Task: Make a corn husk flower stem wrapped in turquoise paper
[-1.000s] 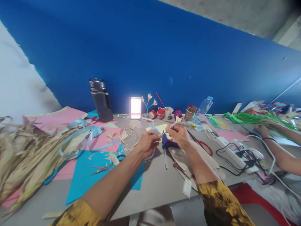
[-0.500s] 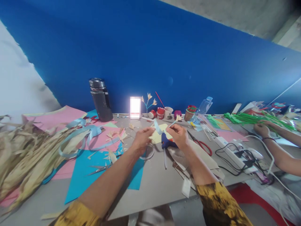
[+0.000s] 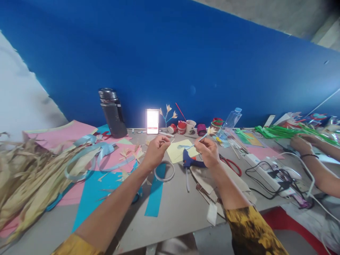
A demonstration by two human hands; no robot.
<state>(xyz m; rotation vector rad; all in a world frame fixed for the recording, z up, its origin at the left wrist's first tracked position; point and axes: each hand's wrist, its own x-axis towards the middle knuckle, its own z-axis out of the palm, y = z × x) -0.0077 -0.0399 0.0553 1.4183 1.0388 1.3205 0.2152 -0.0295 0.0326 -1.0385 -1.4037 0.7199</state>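
My right hand [image 3: 208, 150] pinches a pale flower [image 3: 211, 131] on a thin light blue stem, above the handle of the blue glue gun [image 3: 187, 160]. To the left, my left hand [image 3: 157, 150] is closed, its fingertips pressed together near a small pale piece too tiny to identify. Between my hands lies a yellow sheet [image 3: 176, 156] with a light blue strip [image 3: 183, 146] over it. A white ring [image 3: 165, 179] rests just below my left hand. A branch with several pale flowers [image 3: 168, 108] stands upright at the wall.
A dark flask [image 3: 113, 118], a lit phone [image 3: 152, 122] and paint jars [image 3: 181, 127] line the wall. Dried husks [image 3: 39, 187] cover the left. Red-handled scissors [image 3: 233, 166], a power strip [image 3: 261, 173] and another person's hands [image 3: 301, 143] are on the right.
My left hand has moved left and up, away from the light blue strip, which now lies on the yellow sheet. My right hand, with the flower, has shifted slightly right.
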